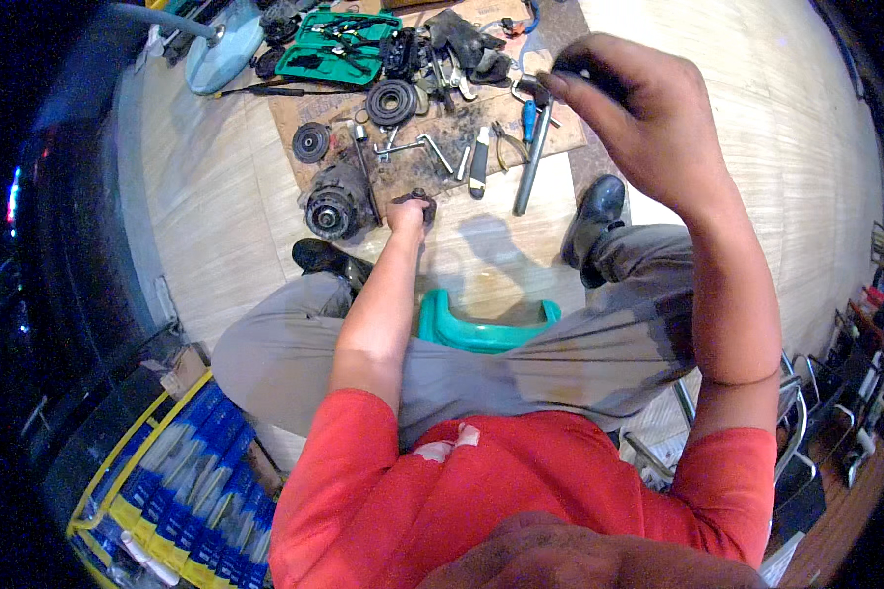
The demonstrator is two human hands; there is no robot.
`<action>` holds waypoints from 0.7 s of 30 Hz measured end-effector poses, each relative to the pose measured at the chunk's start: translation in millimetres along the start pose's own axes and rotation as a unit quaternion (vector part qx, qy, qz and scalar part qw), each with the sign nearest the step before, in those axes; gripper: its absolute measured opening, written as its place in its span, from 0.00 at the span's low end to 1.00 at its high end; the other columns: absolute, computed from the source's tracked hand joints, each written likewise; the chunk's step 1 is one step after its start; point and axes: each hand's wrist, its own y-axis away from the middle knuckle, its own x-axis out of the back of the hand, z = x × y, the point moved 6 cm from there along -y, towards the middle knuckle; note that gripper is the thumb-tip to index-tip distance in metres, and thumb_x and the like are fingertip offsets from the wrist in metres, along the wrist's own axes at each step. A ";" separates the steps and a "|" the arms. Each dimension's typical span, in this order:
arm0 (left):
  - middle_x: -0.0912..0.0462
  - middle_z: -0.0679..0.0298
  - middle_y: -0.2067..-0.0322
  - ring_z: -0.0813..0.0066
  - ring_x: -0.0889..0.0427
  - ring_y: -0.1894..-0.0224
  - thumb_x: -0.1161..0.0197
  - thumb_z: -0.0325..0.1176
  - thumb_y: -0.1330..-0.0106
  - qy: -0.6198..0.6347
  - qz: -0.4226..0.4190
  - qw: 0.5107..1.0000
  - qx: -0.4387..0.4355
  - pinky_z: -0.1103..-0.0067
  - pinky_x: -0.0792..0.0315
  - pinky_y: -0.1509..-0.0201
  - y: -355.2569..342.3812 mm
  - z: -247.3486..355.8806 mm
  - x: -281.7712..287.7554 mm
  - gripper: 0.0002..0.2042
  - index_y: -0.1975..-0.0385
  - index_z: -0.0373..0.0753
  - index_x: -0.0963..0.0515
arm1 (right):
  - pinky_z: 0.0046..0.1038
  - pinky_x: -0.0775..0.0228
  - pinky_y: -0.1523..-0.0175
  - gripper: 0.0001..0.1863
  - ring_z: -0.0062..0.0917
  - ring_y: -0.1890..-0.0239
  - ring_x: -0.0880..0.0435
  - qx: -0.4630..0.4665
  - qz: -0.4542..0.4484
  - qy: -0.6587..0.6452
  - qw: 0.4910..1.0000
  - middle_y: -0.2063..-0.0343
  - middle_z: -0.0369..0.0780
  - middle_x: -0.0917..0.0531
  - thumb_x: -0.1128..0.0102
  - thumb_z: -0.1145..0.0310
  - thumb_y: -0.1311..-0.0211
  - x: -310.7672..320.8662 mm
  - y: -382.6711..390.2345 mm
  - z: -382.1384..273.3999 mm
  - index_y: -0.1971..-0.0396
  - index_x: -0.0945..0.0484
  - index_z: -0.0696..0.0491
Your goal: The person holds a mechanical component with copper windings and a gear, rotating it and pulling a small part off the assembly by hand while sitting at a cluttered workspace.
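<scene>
My left hand (408,213) reaches down to the near edge of a stained cardboard sheet (295,108), fingers closed round a small dark metal part (424,203). To its left rests a greasy, ribbed cylindrical machine unit (336,202) with a round hub facing up. Raised on the right, my right hand (648,123) has thumb and fingers curled into a pinch; what they hold, if anything, is hidden. Its fingertips overlap the view of the top of a long metal bar (533,162). Between the hands lie a box cutter (478,165), pliers (511,146), a blue-handled screwdriver (528,122) and a bent metal wrench (432,149).
An open green tool case (334,47), a ring-shaped pulley (391,102), a dark disc (310,142) and black cloth or gloves (469,47) occupy the far side. A green plastic stool (486,332) shows between my legs. Blue-and-yellow packages (192,461) fill a rack at lower left.
</scene>
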 end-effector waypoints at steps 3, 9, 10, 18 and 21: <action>0.21 0.52 0.54 0.55 0.24 0.50 0.30 0.18 0.67 -0.187 0.026 0.971 -0.145 0.72 0.33 0.42 -22.2 16.7 1.0 0.35 0.50 0.33 0.30 | 0.24 0.32 0.70 0.07 0.22 0.78 0.24 0.011 -0.015 0.027 0.999 0.80 0.42 0.21 0.36 0.72 0.45 -7.1 1.8 15.1 0.69 0.20 0.58; 0.23 0.46 0.52 0.50 0.25 0.47 0.32 0.25 0.57 -0.323 0.048 0.933 -0.154 0.68 0.32 0.42 -13.8 76.7 -34.6 0.32 0.46 0.33 0.33 | 0.39 0.30 0.67 0.10 0.45 0.71 0.22 0.034 -0.005 0.032 0.999 0.76 0.48 0.21 0.37 0.64 0.46 -14.4 3.3 25.4 0.70 0.21 0.56; 0.23 0.46 0.53 0.50 0.25 0.48 0.31 0.26 0.57 -0.346 0.052 0.925 -0.148 0.68 0.32 0.42 -21.1 71.4 -26.7 0.33 0.45 0.32 0.34 | 0.40 0.30 0.66 0.10 0.46 0.71 0.22 0.034 -0.011 0.032 0.999 0.76 0.48 0.22 0.37 0.64 0.45 -15.9 1.6 22.0 0.71 0.22 0.56; 0.23 0.44 0.52 0.51 0.24 0.48 0.31 0.38 0.52 -0.331 0.131 0.923 -0.148 0.66 0.32 0.43 43.7 114.3 -35.2 0.32 0.47 0.32 0.32 | 0.43 0.30 0.63 0.14 0.48 0.69 0.21 -0.077 -0.024 -0.044 0.996 0.75 0.52 0.21 0.41 0.60 0.42 -32.3 -2.7 34.8 0.69 0.21 0.57; 0.18 0.52 0.60 0.63 0.20 0.58 0.39 0.32 0.45 -0.124 -0.106 0.926 -0.340 0.74 0.28 0.52 118.5 202.7 -83.5 0.21 0.52 0.29 0.25 | 0.41 0.29 0.63 0.15 0.47 0.69 0.20 -0.087 0.007 -0.133 0.987 0.74 0.53 0.20 0.42 0.60 0.41 -41.2 -6.1 44.6 0.69 0.20 0.59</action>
